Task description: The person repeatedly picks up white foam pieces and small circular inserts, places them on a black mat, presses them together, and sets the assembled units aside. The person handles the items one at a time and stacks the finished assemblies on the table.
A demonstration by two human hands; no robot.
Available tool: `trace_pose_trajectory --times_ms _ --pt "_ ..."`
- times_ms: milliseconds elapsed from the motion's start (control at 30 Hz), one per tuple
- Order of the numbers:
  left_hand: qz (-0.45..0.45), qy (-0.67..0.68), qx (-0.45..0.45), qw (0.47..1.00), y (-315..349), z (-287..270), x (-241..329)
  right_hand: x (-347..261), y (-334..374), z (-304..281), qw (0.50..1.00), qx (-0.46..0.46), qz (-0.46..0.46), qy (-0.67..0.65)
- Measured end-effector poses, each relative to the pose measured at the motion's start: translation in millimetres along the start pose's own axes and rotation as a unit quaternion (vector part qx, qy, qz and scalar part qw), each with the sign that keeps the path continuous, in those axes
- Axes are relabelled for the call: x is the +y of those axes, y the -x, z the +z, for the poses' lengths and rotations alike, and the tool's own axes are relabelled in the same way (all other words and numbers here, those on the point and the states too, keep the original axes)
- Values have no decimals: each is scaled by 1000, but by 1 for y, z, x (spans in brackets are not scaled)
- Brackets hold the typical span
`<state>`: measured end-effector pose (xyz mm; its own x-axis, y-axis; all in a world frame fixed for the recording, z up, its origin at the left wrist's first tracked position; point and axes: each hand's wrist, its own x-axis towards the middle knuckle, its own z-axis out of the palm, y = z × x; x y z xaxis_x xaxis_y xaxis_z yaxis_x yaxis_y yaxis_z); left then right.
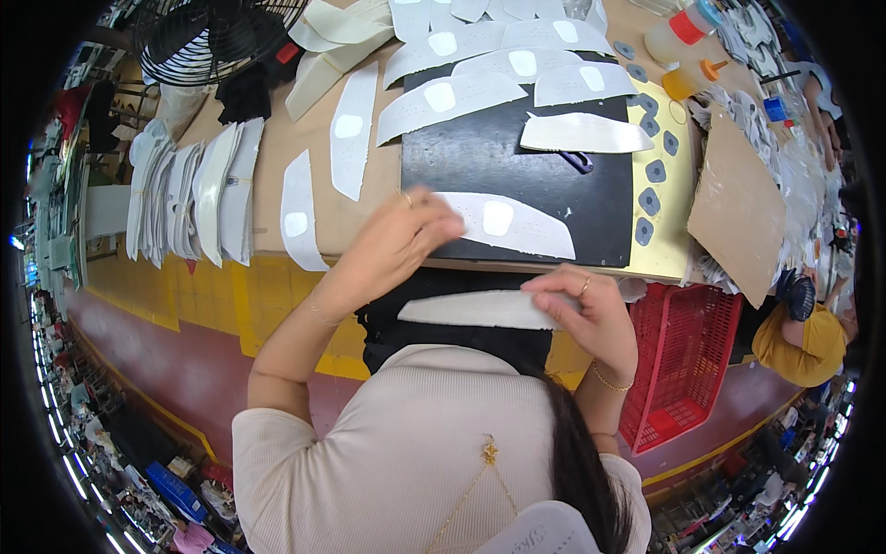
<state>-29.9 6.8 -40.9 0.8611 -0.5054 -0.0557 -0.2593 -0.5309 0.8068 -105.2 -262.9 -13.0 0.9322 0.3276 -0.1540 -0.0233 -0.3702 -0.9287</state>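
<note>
My right hand (pixel 591 309) pinches the right end of a long white curved cut piece (pixel 471 309) between thumb and fingers, in front of the table edge, over my lap. My left hand (pixel 411 231) is closed, its fingers bent together and slightly blurred. It is over the left end of another pale cut piece (pixel 540 231) with a white rounded patch (pixel 498 218), lying at the front of the black mat (pixel 591 189). Whether its fingertips hold anything is hidden. A folded white piece (pixel 586 132) lies farther back on the mat beside a dark purple-handled tool (pixel 579 162).
More patched pieces (pixel 448 97) lie at the back and left. Bundled stacks (pixel 208 189) stand far left near a black fan (pixel 217 37). A yellow board (pixel 674 157) with grey pads, bottles (pixel 692 78) and cardboard (pixel 738 203) are right. A red basket (pixel 683 355) stands below.
</note>
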Motion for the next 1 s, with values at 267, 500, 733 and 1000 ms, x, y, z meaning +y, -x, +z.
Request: trace_pose_trajectory --times_ms 267,500,733,1000 --pt "-227 340 -69 910 18 -5 -11 26 -16 5 970 107 143 -166" --pt "-270 263 -1 926 -6 -3 -22 42 -28 8 966 214 141 -29" --pt "-311 209 16 927 -15 2 -23 41 -34 10 957 230 166 65" --pt "-316 195 10 928 -20 1 -23 38 -33 14 952 235 184 72"
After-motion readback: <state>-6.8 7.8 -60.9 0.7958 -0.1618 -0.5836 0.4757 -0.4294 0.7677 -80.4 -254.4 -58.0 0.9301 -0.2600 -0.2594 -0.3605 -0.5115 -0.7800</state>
